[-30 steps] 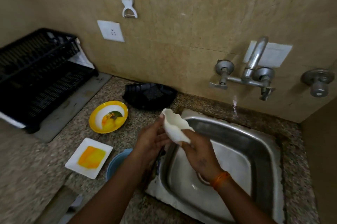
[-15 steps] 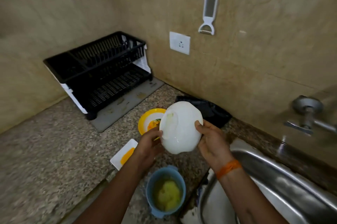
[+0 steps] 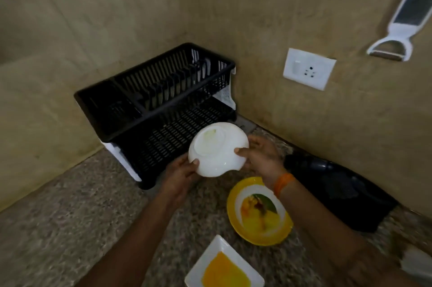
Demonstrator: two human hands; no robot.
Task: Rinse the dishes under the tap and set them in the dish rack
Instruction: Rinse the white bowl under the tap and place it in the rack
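A white bowl (image 3: pixel 216 150) is held upside down, its base facing me, just in front of the lower tier of the black two-tier dish rack (image 3: pixel 149 109). My left hand (image 3: pixel 181 174) grips its lower left rim. My right hand (image 3: pixel 260 153) grips its right rim; an orange band circles that wrist. Both tiers of the rack look bare of dishes. The sink and tap are out of view.
On the granite counter (image 3: pixel 70 228) lie a yellow-rimmed plate (image 3: pixel 257 212) with food residue, a white square dish (image 3: pixel 224 265) smeared yellow, and a black dish (image 3: pixel 339 191) by the wall. A wall socket (image 3: pixel 308 68) and a hanging peeler (image 3: pixel 402 18) are on the right.
Both hands carried the white bowl from above the sink leftwards to the dish rack, turning its base up. My view swung left, so the sink and tap left the frame.
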